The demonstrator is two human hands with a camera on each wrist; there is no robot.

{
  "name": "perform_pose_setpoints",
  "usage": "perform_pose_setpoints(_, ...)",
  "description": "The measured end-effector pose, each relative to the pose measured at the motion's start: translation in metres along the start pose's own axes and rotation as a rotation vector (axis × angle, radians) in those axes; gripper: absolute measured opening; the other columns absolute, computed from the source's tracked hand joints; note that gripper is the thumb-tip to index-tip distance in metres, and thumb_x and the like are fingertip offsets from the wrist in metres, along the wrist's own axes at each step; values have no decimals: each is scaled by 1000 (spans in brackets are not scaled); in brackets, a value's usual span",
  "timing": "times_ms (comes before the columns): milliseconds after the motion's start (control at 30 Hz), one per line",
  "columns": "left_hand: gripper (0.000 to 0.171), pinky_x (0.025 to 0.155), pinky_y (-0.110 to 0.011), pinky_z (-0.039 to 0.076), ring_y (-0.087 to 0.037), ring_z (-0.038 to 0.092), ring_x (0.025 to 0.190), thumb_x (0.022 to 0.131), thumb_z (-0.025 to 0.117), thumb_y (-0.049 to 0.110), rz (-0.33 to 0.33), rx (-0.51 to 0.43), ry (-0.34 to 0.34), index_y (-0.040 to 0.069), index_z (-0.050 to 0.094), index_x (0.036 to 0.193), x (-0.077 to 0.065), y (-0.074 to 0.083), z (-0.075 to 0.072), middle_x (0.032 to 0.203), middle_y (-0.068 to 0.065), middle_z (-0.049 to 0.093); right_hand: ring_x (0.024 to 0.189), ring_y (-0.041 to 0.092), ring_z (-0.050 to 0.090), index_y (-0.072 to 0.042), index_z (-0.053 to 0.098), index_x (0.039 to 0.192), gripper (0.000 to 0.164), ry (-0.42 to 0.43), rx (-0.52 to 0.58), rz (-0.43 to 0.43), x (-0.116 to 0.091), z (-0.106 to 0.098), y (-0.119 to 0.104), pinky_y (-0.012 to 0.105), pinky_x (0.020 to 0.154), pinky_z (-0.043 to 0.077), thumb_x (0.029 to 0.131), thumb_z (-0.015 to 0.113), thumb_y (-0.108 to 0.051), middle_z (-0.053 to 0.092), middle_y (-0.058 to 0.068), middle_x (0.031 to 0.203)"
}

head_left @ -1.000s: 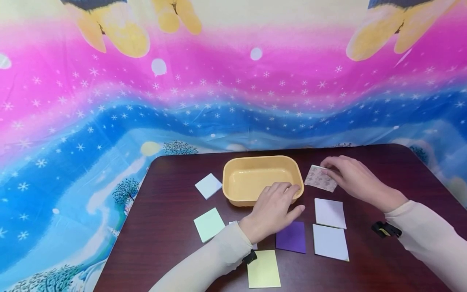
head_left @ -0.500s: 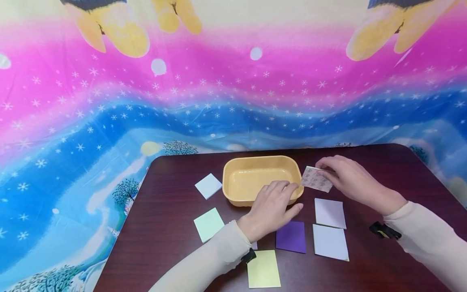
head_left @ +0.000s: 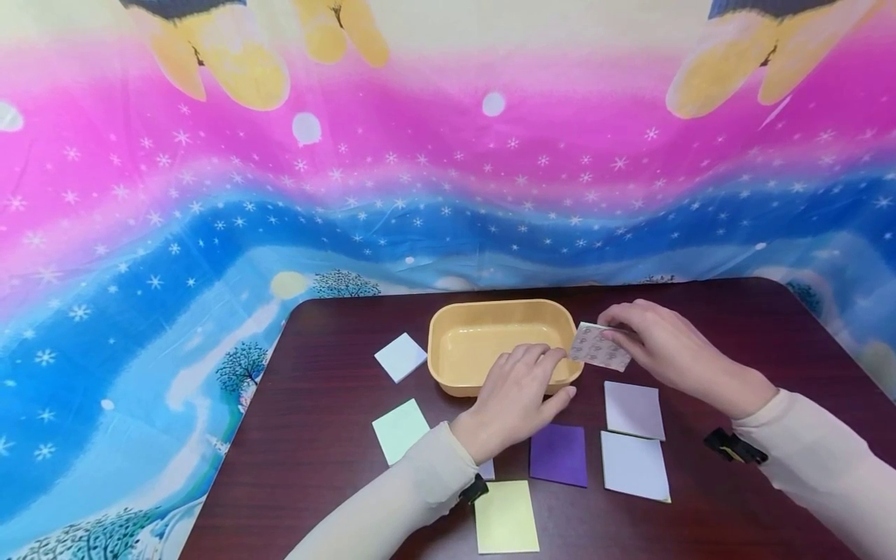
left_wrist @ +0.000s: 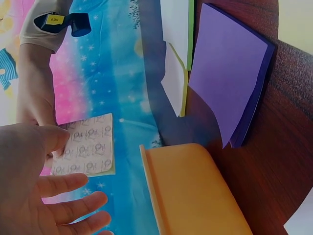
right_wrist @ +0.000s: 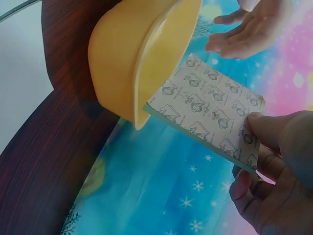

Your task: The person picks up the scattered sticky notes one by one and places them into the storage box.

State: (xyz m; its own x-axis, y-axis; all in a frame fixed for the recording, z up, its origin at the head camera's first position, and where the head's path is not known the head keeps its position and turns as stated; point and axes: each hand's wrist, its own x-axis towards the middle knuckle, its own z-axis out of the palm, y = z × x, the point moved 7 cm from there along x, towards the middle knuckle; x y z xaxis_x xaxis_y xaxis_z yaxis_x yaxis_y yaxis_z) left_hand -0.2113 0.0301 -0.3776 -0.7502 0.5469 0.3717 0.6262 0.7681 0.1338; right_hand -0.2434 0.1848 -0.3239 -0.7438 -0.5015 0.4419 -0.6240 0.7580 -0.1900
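Observation:
My right hand (head_left: 665, 346) pinches a sticky note pad (right_wrist: 205, 110) by one edge, thumb on its printed backing. The pad is pale green along its side and hangs tilted beside the right end of a yellow plastic basin (head_left: 483, 348). Over the basin's front right rim is my left hand (head_left: 514, 397), its fingers relaxed and holding nothing. In the left wrist view, those fingers (left_wrist: 73, 210) spread apart with the printed pad beyond them. Whether the left hand touches the rim cannot be told.
More pads lie on the dark red table (head_left: 336, 373): white (head_left: 400, 358) and pale green (head_left: 400, 429) at left, yellow (head_left: 507, 517) in front, purple (head_left: 558, 456) in the middle. Two whitish pads (head_left: 635, 467) are at right. My left forearm partly hides a lilac pad (head_left: 487, 470).
My right hand has moved left with the printed pad, bringing it up to the basin's right end and tilting it. The left hand has shifted slightly left and toward the front.

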Motion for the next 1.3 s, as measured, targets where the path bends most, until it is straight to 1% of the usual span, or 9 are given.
perform_pose_setpoints(233,48,87,-34,45,-16,52,114,92,46,50,-11,2,9,18,53,128,-1,-4,-3,122,0,59,73,8,51,-14,69,96,15,-13,8,15,3,2,-5,32,59,46,81,68,-9,62,-4,83)
perform_pose_setpoints(433,49,88,-34,45,-16,51,115,92,47,49,-13,8,20,18,53,129,-2,-7,-3,123,0,59,74,8,52,-14,69,96,15,-15,18,2,4,5,-9,31,59,47,82,68,-9,62,-4,84)
perform_pose_setpoints(733,52,89,-33,44,-16,51,115,92,46,53,-46,-6,4,18,53,129,-2,-13,-2,124,0,58,73,8,51,-14,69,96,15,-1,24,-16,8,9,-14,31,59,46,82,68,-10,61,-4,82)
perform_pose_setpoints(1033,52,91,-33,43,-16,52,115,91,48,51,-62,2,6,16,54,130,-4,-21,-1,124,-1,59,74,8,52,-12,69,98,15,-17,49,-14,11,15,-14,31,60,47,83,67,-10,62,-4,83)
perform_pose_setpoints(1300,53,91,-34,43,-17,51,115,91,48,50,-71,5,2,15,54,130,-4,-27,-1,124,-2,59,76,9,54,-12,68,101,17,-61,71,16,13,24,-12,30,62,48,85,66,-12,63,-2,86)
